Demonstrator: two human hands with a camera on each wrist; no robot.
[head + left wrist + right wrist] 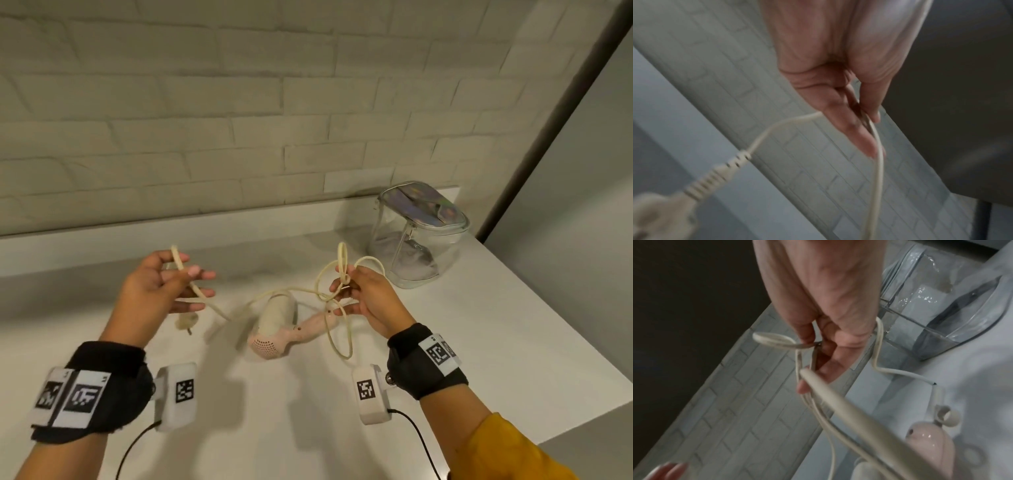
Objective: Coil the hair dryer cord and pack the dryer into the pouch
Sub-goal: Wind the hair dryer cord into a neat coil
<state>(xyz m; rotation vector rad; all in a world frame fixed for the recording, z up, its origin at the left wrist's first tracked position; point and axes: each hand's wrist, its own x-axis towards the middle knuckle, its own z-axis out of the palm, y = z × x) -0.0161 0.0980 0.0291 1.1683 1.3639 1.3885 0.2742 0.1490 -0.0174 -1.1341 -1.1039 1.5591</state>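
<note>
A pink hair dryer (pixel 275 329) lies on the white counter (pixel 479 329) between my hands, handle toward the right; its handle (pixel 931 444) also shows in the right wrist view. Its cream cord (pixel 239 305) runs up to both hands. My left hand (pixel 171 287) pinches the cord near its end, and the plug (pixel 186 322) dangles below it; the plug (pixel 711 180) hangs close in the left wrist view. My right hand (pixel 356 294) grips several gathered loops of cord (pixel 807 369) above the dryer's handle. A clear pouch (pixel 419 236) with an iridescent top stands at the back right.
A pale brick wall (pixel 239 120) rises behind the counter. The counter's right edge (pixel 582 387) drops off beside the pouch. A grey cloth-like thing (pixel 411 253) lies inside the pouch. Wrist cameras with black cables hang under both forearms.
</note>
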